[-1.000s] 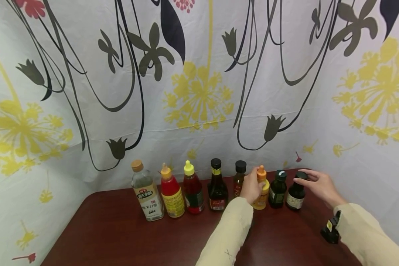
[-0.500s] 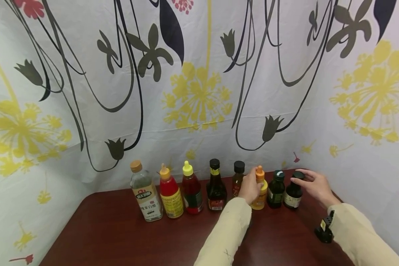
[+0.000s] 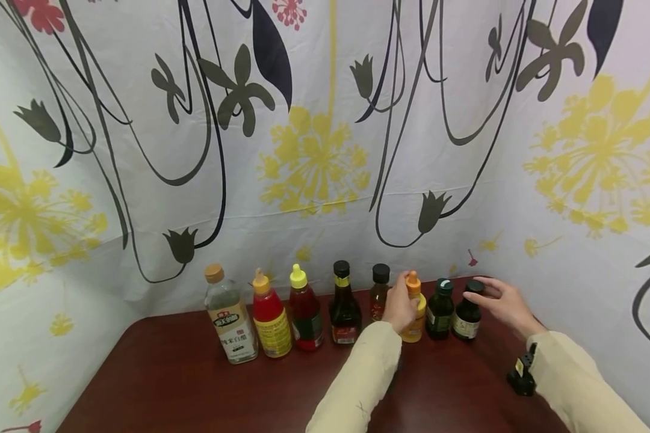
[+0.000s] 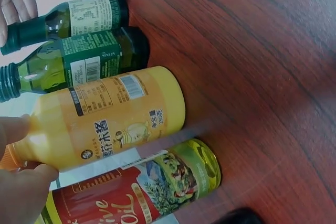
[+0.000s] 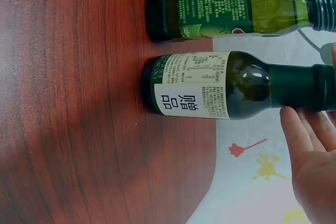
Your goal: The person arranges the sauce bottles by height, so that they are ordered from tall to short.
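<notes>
My left hand [image 3: 402, 305] pinches a yellow mustard bottle [image 4: 118, 119] by its neck, just under the orange nozzle cap [image 3: 413, 281]. The bottle stands upright on the table in the back row. My right hand [image 3: 505, 305] holds a small dark green glass bottle [image 5: 194, 85] with a cream label at its dark cap and neck, fingers on one side and thumb on the other. Between these two stands a green-labelled glass bottle [image 5: 226, 11], untouched. An olive oil bottle [image 4: 152, 184] with a red label is close beside my left hand, partly hidden by it in the head view.
Farther left in the row stand a dark sauce bottle [image 3: 345, 310], two red squeeze bottles with yellow [image 3: 306, 319] and orange-yellow [image 3: 271, 319] tops, and a clear vinegar bottle [image 3: 232, 325]. Behind the dark red table [image 3: 195, 391] hangs a flower-patterned cloth [image 3: 314, 78].
The head view has turned slightly to the right, so everything sits further left in it. Both hands keep their hold, and the bottles stay in their places in the row.
</notes>
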A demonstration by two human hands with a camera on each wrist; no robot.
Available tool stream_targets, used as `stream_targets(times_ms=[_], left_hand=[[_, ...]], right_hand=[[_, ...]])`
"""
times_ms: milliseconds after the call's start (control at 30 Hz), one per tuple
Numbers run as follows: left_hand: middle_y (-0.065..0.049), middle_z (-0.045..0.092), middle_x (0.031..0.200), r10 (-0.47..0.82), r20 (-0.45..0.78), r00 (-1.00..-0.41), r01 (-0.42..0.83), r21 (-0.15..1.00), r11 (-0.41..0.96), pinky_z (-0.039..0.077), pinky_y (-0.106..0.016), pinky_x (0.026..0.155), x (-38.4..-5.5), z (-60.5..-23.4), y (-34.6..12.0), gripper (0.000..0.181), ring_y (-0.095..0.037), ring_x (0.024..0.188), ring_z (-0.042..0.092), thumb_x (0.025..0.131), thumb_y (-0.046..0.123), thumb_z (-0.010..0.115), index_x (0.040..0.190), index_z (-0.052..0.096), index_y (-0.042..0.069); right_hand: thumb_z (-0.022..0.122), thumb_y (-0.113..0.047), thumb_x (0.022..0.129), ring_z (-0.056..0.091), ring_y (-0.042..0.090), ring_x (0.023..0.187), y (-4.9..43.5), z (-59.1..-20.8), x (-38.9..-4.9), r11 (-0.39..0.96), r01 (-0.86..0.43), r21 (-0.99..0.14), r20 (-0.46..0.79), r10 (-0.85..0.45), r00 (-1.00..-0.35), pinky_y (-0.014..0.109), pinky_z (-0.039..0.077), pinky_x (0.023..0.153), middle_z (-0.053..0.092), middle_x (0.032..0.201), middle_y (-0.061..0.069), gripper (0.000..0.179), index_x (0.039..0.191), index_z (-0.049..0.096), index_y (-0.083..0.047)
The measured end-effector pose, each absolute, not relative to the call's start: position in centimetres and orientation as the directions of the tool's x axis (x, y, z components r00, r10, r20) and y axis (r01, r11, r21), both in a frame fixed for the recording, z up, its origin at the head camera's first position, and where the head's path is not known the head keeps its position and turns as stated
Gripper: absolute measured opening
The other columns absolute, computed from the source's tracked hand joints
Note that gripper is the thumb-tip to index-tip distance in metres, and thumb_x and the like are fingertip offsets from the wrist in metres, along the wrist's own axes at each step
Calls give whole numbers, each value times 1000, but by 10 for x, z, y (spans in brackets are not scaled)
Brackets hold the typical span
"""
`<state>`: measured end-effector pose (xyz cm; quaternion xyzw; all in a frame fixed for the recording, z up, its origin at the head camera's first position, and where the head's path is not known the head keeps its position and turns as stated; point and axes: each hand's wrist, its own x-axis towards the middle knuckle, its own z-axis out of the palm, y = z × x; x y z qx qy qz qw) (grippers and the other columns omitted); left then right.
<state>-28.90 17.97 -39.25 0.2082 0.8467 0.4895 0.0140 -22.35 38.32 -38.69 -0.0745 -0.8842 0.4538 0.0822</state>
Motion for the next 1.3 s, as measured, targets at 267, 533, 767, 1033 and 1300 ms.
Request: stream_targets(times_ms=[267,533,767,1033,1300], left_hand=[[-6,46,125,336,226,-914,352,855,381,43,-32,85,-292,-386,175,60,-18,110,48,84,14,61,135,30,17],[-3,34,135,388,371,-843,514,769,381,38,-30,92,-287,-377,166,64,-15,120,37,84,15,61,138,25,17],[-6,43,127,509,488,-709,688,635,350,41,-21,86,-279,-376,138,64,-16,111,46,82,12,63,137,28,13],[-2,26,141,646,400,-650,731,561,388,34,-33,97,-262,-390,70,61,-15,127,28,85,20,60,137,29,15],[-4,27,141,712,238,-661,686,576,444,34,-37,96,-250,-399,7,58,-17,126,30,86,27,58,136,31,18]], right_hand=[[53,-43,86,26,45,121,385,-383,-231,543,13,-840,102,181,-978,56,33,88,24,136,31,78,138,19,4],[53,-39,87,27,47,119,393,-361,-235,574,-25,-819,147,168,-975,53,37,86,22,136,33,77,139,15,5],[49,-40,88,33,37,121,396,-332,-231,633,-76,-770,224,157,-962,50,39,85,25,136,29,72,139,20,1],[53,-31,89,41,-18,95,383,-332,-224,654,-217,-725,327,48,-944,6,40,70,45,130,9,59,134,32,2],[57,-19,88,46,-14,94,354,-353,-207,652,-312,-691,363,-61,-930,11,43,70,53,119,12,47,125,43,6]])
